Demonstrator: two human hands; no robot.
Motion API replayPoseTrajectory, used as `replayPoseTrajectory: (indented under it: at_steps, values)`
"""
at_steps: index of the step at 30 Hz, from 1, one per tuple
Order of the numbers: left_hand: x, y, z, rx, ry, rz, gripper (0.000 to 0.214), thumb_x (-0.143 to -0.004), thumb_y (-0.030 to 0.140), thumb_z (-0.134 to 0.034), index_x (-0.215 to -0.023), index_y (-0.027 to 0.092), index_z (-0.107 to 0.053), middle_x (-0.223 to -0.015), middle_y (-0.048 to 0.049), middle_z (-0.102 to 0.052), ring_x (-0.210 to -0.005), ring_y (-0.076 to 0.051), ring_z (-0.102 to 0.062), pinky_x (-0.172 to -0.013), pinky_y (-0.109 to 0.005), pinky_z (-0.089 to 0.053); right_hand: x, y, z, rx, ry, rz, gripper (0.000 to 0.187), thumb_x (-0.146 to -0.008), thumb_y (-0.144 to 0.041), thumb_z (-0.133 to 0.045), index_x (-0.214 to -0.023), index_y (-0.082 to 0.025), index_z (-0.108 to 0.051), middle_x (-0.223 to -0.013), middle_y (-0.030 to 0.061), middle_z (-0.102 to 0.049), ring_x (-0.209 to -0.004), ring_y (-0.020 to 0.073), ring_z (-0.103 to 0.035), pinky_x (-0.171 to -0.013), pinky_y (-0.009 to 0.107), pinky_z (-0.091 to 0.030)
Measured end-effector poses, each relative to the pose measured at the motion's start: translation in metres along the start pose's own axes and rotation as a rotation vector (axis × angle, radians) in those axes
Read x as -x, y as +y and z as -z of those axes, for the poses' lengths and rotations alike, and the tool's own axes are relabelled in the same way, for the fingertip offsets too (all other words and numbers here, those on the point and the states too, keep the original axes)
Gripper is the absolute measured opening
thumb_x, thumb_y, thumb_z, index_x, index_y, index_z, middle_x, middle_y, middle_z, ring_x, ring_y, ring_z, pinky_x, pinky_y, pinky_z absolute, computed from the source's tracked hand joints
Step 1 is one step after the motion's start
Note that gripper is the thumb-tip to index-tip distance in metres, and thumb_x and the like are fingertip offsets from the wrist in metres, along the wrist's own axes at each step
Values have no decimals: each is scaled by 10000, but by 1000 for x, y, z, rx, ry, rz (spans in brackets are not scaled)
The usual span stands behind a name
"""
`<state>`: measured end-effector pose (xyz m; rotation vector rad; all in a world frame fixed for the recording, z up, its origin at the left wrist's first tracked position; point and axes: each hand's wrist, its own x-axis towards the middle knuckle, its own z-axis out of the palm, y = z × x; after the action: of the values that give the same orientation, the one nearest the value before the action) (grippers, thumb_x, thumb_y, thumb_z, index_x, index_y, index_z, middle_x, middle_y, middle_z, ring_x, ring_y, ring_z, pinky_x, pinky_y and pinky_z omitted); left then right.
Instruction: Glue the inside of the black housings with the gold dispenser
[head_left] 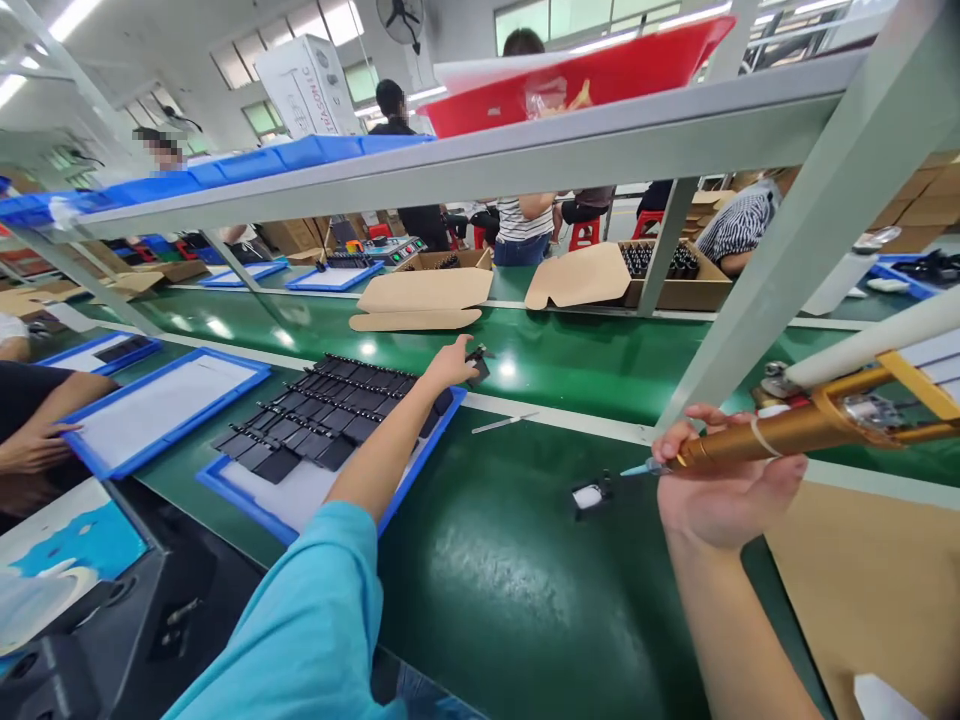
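Clock read from the white-patched part (587, 497) on the green desk (487, 600).

Placement, left to right. Parts tray (403, 490), between 9 and 10 o'clock: black parts (322, 410) in overlapping rows, probably to save room and keep them lined up. Left hand (448, 367), between 10 and 11, extended past that tray; fingers at 1 small black piece (478, 367) over the green strip (562, 365) beyond. Pinched or merely touched: cannot tell. White-patched part lies by itself, apparently for easy access. Right hand (724, 500), 3 o'clock, holding a gold dispenser (750, 438), barrel across the palm; nozzle (637, 469) points toward 9, likely to bring the tip near the part. Tip and part look apart.

Containers, left to right. Blue-rimmed tray (187, 427), past 9: white liner (165, 405) showing, a co-worker's hand (34, 450) at its edge. Parts tray: pale liner under the rows. Red tray (637, 70) on the shelf (480, 170), 12 o'clock: clear bag (546, 98), contents unclear. Cardboard box (690, 297), between 12 and 1: many black pieces, too small to identify.
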<state>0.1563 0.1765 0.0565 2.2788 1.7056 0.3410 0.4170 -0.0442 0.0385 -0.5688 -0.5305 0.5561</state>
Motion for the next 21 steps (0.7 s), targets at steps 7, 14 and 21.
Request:
replayPoseTrajectory:
  at_steps: [7,14,21]
  values:
    - [153,32,-66,219,-270,-338,747,-734,217,-664,-1432,245,-399,-1142,-69,-672,-1032,-259,-645,-905,-349,-485,12,-3,-13,10,-10,-30,444,-748,-659,-487,-898,-241,-508,-798,-22,-609,-403,119,-532,-362,268,-363]
    - [178,33,-96,431,-486,-400,849,-693,328,-777,-1449,273,-395,-1196,-86,-545,-1039,-239,-588,-918,-380,-492,28,-5,-24,-6,-70,-62,458,-788,-648,-427,-994,-250,-522,-803,-20,-597,-400,124,-524,-360,268,-342]
    - [178,33,-97,463,-424,-417,592,-703,286,-752,-1264,230,-571,-1190,-77,-558,-1049,-231,-588,-956,-377,-483,34,-6,-28,-20,-95,-84,466,-791,-658,-422,-999,-257,-536,-801,-19,-587,-413,114,-514,-378,264,-343]
